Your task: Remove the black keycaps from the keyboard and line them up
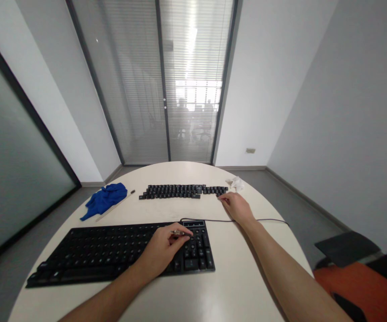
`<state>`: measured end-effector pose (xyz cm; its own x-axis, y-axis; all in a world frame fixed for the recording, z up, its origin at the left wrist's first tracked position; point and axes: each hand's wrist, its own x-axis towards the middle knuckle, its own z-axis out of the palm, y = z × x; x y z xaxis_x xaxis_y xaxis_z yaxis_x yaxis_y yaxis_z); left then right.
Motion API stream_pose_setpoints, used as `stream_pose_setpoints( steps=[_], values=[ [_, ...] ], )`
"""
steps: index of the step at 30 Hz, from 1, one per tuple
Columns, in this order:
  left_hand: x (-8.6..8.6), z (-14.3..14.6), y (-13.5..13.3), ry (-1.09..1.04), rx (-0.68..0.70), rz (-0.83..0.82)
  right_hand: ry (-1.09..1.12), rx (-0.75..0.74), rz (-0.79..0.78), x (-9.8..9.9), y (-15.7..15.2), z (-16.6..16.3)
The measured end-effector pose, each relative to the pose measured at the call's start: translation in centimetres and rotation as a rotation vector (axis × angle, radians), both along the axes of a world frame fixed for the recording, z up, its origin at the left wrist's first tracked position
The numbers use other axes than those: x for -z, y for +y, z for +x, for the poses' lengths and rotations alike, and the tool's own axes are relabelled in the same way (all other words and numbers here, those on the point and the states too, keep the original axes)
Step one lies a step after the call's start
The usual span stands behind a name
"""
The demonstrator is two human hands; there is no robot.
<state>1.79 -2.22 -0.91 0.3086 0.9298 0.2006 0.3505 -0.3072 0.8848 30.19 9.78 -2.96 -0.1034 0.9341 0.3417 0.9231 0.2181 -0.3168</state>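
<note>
My left hand (pixel 163 246) rests over the right part of a black keyboard (pixel 112 250). Its fingers are closed on a slim metallic tool (pixel 179 233), whose exact kind I cannot make out; the tip reaches over the number pad. Farther up the table, my right hand (pixel 236 206) has its fingertips pinched together at the right end of rows of loose black keycaps (pixel 173 191). Those fingertips touch or nearly touch a dark keycap, partly hidden by them. Most of the keyboard's left side shows, with keys in place where I can see.
A blue cloth (pixel 106 199) lies at the left, with a thin brush (pixel 116 205) beside it. Crumpled white tissue (pixel 235 183) sits behind my right hand. The keyboard cable (pixel 274 219) runs right under my forearm. An orange chair (pixel 361 286) stands off the round table's right edge.
</note>
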Motion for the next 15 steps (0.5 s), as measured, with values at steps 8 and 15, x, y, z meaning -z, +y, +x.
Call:
stream_pose_setpoints(
  steps=[8, 15],
  values=[
    [0.02, 0.07, -0.07, -0.008, -0.012, 0.009, 0.012, 0.024, 0.011, 0.13, 0.06, -0.14],
    [-0.07, 0.0, -0.19, -0.03, 0.01, 0.038, 0.025, 0.027, 0.02, -0.59, -0.33, -0.47]
  ],
)
